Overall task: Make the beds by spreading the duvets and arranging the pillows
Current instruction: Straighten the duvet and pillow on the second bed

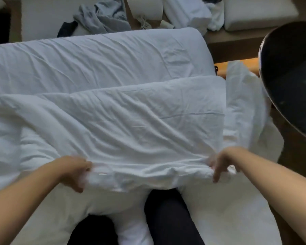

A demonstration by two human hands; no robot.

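Hands grip the duvet [131,124] near edge, left hand [74,171], right hand [219,163]; I should pull evenly, keeping it taut.

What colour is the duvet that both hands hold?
The duvet is plain white; the head view shows it.

The bed [228,218] is covered in white. A creased duvet [140,121] is laid across it, with a thick folded band [95,59] beyond.
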